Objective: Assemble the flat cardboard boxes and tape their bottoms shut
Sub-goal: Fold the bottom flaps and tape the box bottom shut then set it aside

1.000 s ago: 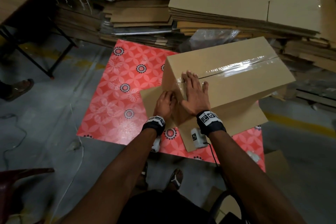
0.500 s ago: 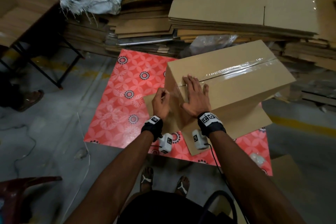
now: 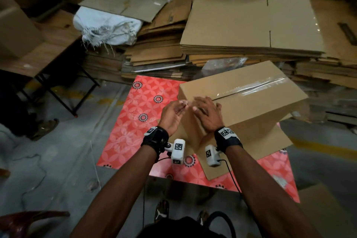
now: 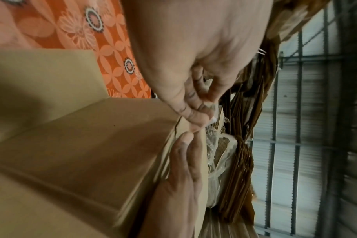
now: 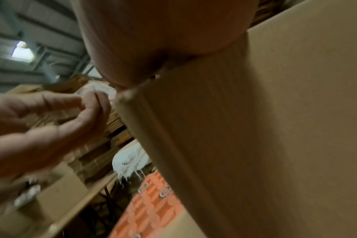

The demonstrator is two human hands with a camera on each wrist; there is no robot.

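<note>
A brown cardboard box stands on a red patterned mat, its taped seam facing up. Clear tape runs along that seam. My right hand lies flat on the box's near left corner, fingers straight; the left wrist view shows the right hand along the box edge. My left hand hovers just left of that corner, palm turned up. Its thumb and fingertips pinch what looks like a clear tape end. In the right wrist view the left hand is beside the box corner.
Stacks of flat cardboard fill the back, with a white sack on the left pile. The box's open flaps spread over the mat. A dark-legged table and another person's foot are at left.
My left hand has risen from the box's end face to the top corner and turned palm up. The right hand stays flat on the box. The head view has tilted upward.
</note>
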